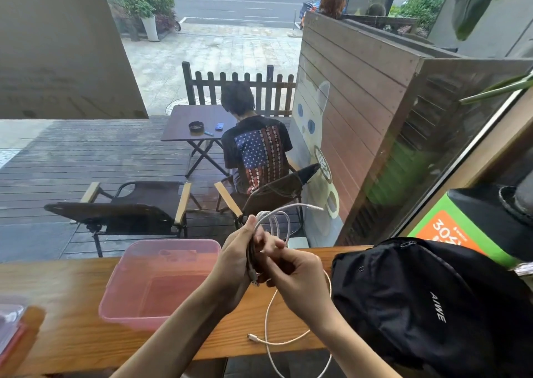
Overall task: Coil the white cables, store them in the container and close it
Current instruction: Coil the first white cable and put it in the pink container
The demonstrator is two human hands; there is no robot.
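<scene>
A white cable [276, 219] is looped into a small coil held up above the wooden counter [66, 314]. My left hand [238, 258] grips the coil's lower part, with a plug end poking out below the palm. My right hand [294, 274] pinches the same cable just to the right of it. A second white cable [269, 338] lies loose on the counter below my right wrist, its plug near the front edge, one loop hanging over that edge. The open pink translucent container [129, 274] stands to the left of my hands, lidless.
A black backpack [427, 299] fills the counter's right side, close to my right arm. At the far left edge lies a pinkish translucent piece [11, 328], possibly the lid. A window pane is right behind the counter; a person sits outside on a deck with chairs.
</scene>
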